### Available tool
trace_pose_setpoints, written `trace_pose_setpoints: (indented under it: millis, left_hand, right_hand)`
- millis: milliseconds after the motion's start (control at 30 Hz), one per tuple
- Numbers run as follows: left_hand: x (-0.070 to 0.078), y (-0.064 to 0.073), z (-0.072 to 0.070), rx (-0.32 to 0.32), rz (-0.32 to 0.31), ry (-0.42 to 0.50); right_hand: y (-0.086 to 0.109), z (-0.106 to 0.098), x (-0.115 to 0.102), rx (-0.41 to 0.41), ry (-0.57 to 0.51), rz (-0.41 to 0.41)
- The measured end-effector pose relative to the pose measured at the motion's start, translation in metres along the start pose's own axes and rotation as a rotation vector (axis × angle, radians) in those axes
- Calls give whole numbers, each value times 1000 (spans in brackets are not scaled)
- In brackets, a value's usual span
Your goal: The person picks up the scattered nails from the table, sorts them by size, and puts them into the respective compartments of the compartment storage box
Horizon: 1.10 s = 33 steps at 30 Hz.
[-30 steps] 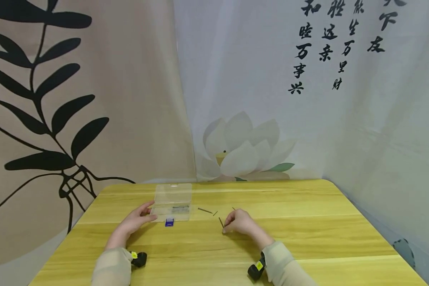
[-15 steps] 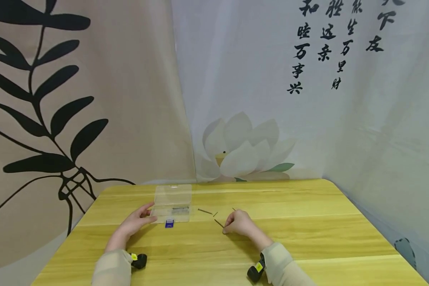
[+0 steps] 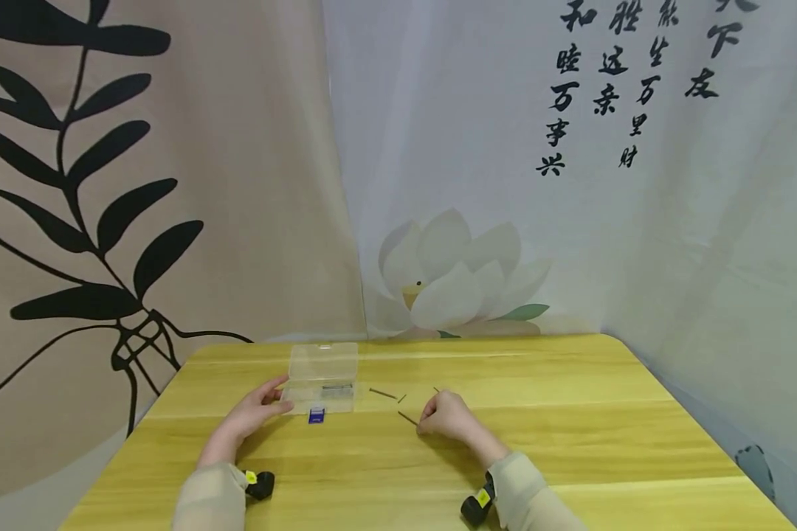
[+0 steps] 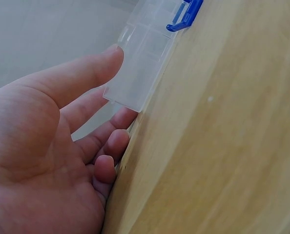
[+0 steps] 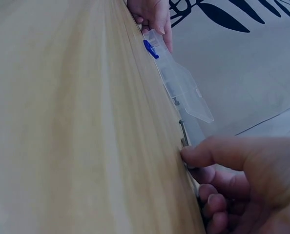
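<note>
A clear plastic box (image 3: pixel 319 394) with its lid raised and a blue latch (image 3: pixel 316 416) in front stands on the table. My left hand (image 3: pixel 255 413) holds its left end, thumb on the front edge and fingers around the side, as the left wrist view shows. Thin dark nails (image 3: pixel 336 387) lie in the box's right part. My right hand (image 3: pixel 448 414) pinches one thin dark nail (image 3: pixel 407 418) between thumb and index finger, low over the table; it points left. Whether its tip touches the wood I cannot tell. The other right fingers (image 5: pixel 216 204) are curled.
Between box and right hand, a longer nail (image 3: pixel 382 393) and a short thin piece (image 3: pixel 401 398) lie on the wooden table (image 3: pixel 538 457). Another thin piece (image 3: pixel 436 389) shows just behind the right hand. A printed cloth (image 3: pixel 272 184) hangs behind the table.
The nail in my right fingers has swung from a steep angle to a flatter one, its free end lower and further left. The left hand and the box have stayed put.
</note>
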<state>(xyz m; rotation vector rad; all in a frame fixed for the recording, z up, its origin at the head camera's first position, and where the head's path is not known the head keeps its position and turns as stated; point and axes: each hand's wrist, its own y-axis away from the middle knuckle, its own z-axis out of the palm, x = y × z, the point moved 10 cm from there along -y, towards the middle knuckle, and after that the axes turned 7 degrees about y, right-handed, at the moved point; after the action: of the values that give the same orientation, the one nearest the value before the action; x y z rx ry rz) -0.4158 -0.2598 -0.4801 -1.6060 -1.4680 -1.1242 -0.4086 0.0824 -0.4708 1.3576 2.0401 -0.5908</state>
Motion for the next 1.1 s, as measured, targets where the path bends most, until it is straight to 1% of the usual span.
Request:
trace_pose_setpoints:
  millis: [100,233,367,533,667,800,833,1100]
  left_hand:
    - [2,-1,-1,-3,14,-11]
    - [4,0,-1,-3,34,-16]
    - [2,1,-1,-5,14,-3]
    - [1,1,0,0,-10,15]
    - [4,-1,2,-5,0,7]
    - [6,-3,2,-5,12,3]
    - [6,-3,2,0,9,9]
    - [3,1,3,-25,3,11]
  right_hand:
    - [-3,0,1,-6,9,1]
    - [-5,1,1,-2,7,-10]
    - [-5,-1,3,1,-11,-18]
    - [-7,-10,11,19,-40,-4]
    - [-8,-22,22,38,-81,38]
    - [-11,-35,29,65,-195,64]
    - [-11,-37,31,66,-240,71]
    - [-11,-44,43,38,-655,138]
